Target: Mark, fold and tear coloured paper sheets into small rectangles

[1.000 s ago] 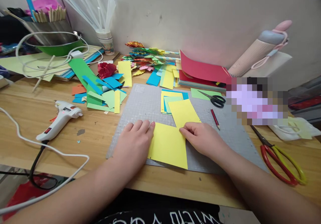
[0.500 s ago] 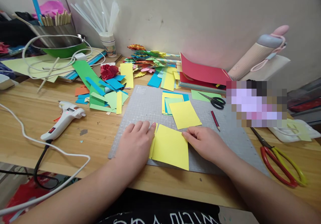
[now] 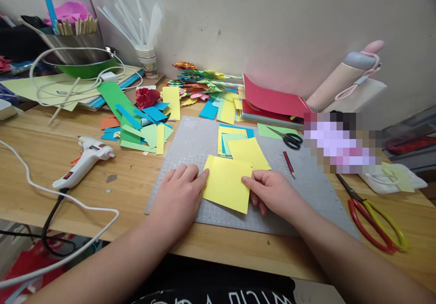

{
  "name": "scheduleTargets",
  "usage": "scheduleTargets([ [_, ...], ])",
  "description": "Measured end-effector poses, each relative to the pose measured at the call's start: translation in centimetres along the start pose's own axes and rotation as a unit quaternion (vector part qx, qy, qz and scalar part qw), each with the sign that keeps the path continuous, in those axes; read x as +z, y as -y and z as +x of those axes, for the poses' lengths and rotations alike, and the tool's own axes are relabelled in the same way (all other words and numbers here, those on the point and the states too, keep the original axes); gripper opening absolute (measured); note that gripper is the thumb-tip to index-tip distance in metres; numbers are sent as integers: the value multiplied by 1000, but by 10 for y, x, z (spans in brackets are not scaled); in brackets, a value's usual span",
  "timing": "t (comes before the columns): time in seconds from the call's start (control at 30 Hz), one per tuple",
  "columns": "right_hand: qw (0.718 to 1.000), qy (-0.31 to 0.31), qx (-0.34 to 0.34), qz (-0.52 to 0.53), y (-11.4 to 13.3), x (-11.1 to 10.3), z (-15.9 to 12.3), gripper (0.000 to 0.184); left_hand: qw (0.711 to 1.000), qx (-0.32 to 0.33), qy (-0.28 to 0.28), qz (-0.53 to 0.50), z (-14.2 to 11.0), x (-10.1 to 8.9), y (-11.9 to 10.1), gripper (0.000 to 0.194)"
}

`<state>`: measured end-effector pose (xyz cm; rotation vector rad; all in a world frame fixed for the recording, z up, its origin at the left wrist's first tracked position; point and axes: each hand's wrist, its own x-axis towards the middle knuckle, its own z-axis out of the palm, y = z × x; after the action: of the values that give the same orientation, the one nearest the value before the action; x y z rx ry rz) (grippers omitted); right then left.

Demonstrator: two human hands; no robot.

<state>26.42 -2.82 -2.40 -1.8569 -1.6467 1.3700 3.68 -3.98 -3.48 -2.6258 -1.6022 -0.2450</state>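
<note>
The yellow sheet (image 3: pixel 226 186) is over the cutting mat (image 3: pixel 194 142), near the front edge of the worktop (image 3: pixel 136 211). The right hand (image 3: pixel 274 192) pinches its right edge; the left hand (image 3: pixel 179 195) touches its left edge, its grip hidden. Behind, the pile of coloured papers (image 3: pixel 234 137) seems already cut; whether the held sheet is finished, I cannot tell.

- Lower centre: paper sheet (image 3: pixel 226 183) between left hand (image 3: pixel 179 195) and right hand (image 3: pixel 274 192), over cutting mat (image 3: pixel 185 147)
- Right of centre: pencil (image 3: pixel 289 164) on mat
- Left: glue gun (image 3: pixel 80 163) on table (image 3: pixel 136 179)
- Upper right: bottle (image 3: pixel 335 83), apparently against wall (image 3: pixel 272 31)
</note>
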Motion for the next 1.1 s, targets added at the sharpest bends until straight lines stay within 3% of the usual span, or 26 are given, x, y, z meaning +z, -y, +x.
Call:
scheduleTargets([
  [0.23, 992, -28, -35, -120, -5, -1, 9, 38, 1000, -13, 15, -9, 5, 3, 0, 32],
  [0.5, 993, -3, -13, -117, 1, -4, 8, 39, 998, -16, 35, 46, 5, 0, -4, 36],
  [0.83, 986, -20, -26, -162, 2, -2, 5, 38, 995, -4, 54, 78, 6, -6, -4, 40],
  [1.1, 989, 16, -13, -144, -12, -14, -2, 37, 997, -11, 39, 61, 4, -3, -5, 37],
])
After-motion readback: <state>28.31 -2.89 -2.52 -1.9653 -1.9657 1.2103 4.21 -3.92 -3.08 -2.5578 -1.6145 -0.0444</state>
